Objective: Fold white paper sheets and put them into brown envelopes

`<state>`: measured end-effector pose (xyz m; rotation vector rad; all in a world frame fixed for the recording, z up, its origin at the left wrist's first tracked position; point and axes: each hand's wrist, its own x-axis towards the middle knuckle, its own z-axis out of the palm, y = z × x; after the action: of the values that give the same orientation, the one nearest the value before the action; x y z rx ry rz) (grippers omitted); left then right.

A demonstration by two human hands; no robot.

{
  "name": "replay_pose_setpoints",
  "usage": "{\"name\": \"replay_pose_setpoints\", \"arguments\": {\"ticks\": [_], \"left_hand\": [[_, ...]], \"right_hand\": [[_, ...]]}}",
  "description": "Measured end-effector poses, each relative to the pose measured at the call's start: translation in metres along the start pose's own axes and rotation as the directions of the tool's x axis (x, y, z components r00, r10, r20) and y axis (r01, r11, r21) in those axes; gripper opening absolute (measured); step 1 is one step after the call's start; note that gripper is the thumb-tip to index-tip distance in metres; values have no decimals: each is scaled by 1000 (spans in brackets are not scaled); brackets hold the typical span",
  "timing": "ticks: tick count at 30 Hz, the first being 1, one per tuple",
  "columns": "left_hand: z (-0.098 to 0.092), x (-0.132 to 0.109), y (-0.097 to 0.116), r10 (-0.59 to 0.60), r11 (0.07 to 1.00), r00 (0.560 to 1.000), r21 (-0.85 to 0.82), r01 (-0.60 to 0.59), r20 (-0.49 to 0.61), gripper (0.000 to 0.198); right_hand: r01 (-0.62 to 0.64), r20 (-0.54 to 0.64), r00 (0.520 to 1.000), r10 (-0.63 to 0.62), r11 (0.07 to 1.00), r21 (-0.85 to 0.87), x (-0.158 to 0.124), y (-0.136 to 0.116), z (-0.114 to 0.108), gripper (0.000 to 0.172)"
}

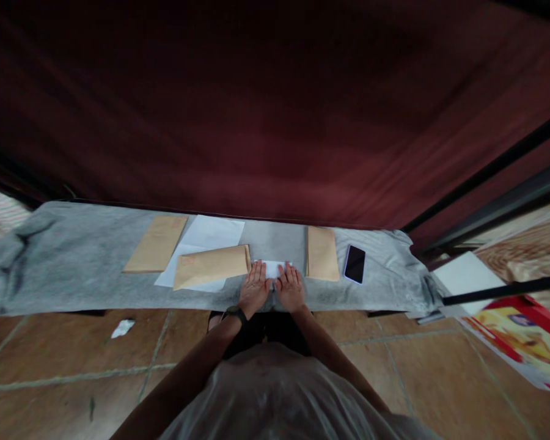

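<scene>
A small white paper [273, 269] lies on the grey cloth in front of me. My left hand [255, 287] rests flat over its left side, fingers stretched out. On its right side lies my right hand [290, 288], also flat with fingers extended. Close to my left hand, a brown envelope [211, 267] sits across white sheets [217, 230]. Another brown envelope [158, 244] is farther left. To the right of my right hand is a further brown envelope or stack of them [322, 253].
The narrow surface is covered with grey cloth [96, 235]. A phone [354, 264] lies at the right. Behind hangs a dark red curtain [266, 140]. A red and yellow box [527, 336] stands at far right, and crumpled white paper [123, 328] is on the tiled floor.
</scene>
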<state>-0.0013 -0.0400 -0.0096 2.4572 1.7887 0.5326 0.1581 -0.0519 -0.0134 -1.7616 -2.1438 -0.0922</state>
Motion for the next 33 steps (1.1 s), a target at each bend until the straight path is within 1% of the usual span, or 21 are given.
{"name": "replay_pose_setpoints", "arguments": {"ticks": [5, 12, 19, 22, 24, 26, 28, 30, 31, 33], "left_hand": [[-6, -10, 1, -36, 999, 999, 21, 36, 11, 60], [-16, -29, -5, -17, 999, 1000, 36, 16, 19, 63], [-22, -47, -14, 50, 996, 998, 70, -52, 22, 64], [-22, -56, -18, 89, 993, 996, 79, -90, 17, 64], [-22, -60, -21, 105, 991, 994, 78, -106, 14, 64], [-21, -62, -24, 114, 990, 993, 78, -115, 19, 63], [-20, -62, -25, 119, 989, 992, 82, -122, 34, 64], [-20, -61, -27, 131, 987, 990, 88, -135, 54, 63], [-20, -61, -27, 137, 986, 989, 90, -143, 62, 62], [-21, -62, -28, 145, 984, 987, 91, -151, 69, 62]], "right_hand": [[-18, -10, 1000, 17, 999, -39, -1, 6, 4, 53], [-36, -39, 999, 34, 999, -36, -3, 4, 6, 54], [-28, -61, 998, 26, 999, -37, -3, 4, 5, 54], [-44, -33, 999, 42, 998, -38, 0, 3, 1, 54], [-58, 7, 998, 59, 998, -31, 4, -3, -3, 54], [-20, 64, 998, 20, 1000, 8, 11, -14, -6, 53], [90, 129, 987, -100, 993, 82, 16, -28, -8, 49], [196, 169, 961, -220, 969, 151, 21, -42, -7, 45], [224, 178, 951, -254, 960, 170, 23, -48, -6, 44], [230, 181, 948, -261, 958, 174, 26, -56, -4, 44]]}}
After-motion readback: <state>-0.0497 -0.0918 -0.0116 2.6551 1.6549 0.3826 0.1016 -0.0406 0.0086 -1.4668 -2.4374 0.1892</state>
